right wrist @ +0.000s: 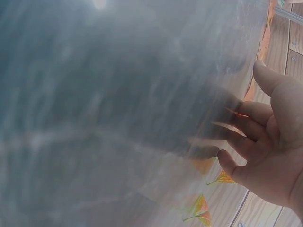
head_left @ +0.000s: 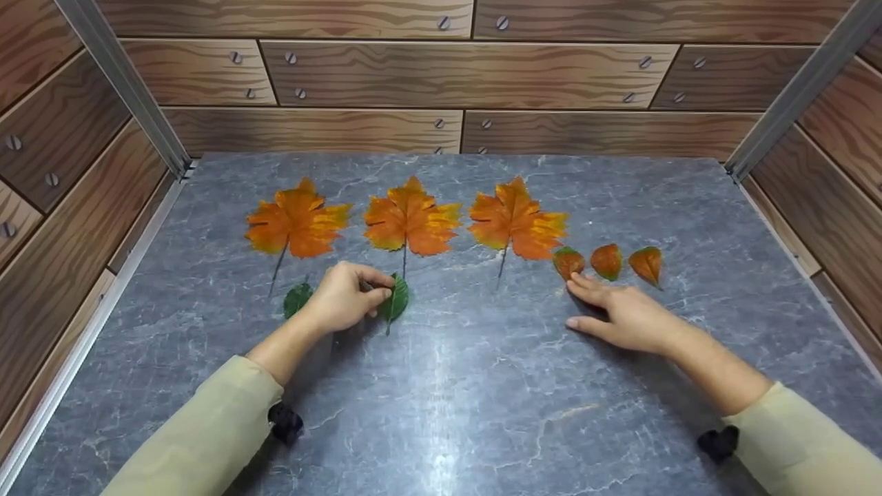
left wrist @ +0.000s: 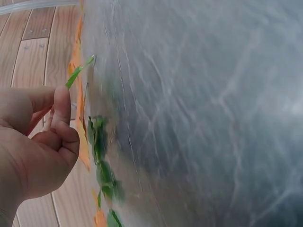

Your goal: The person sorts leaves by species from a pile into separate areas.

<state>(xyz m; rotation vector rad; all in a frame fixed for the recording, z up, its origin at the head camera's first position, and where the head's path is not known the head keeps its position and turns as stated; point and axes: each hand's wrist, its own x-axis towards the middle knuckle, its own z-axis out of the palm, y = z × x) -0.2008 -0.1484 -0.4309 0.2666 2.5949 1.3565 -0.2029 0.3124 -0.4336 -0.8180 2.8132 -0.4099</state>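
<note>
My left hand [head_left: 344, 297] pinches a dark green leaf [head_left: 397, 301] between thumb and fingers, just below the stem of the middle orange maple leaf [head_left: 412, 219]. In the left wrist view the pinched green leaf [left wrist: 75, 77] is seen nearly edge-on. Partly behind my left wrist lies another green leaf [head_left: 297, 300]. My right hand [head_left: 623, 317] has its fingers extended, the fingertips at the lower edge of a small orange-green leaf [head_left: 568, 262]. To the right of that leaf lie two more small orange leaves, one in the middle [head_left: 606, 262] and one at the end [head_left: 646, 264].
Two other orange maple leaves, left [head_left: 298, 219] and right [head_left: 515, 219], flank the middle one in a row. The grey marbled tabletop [head_left: 441, 386] is bordered by wood-patterned walls [head_left: 468, 76] and metal corner posts [head_left: 127, 83].
</note>
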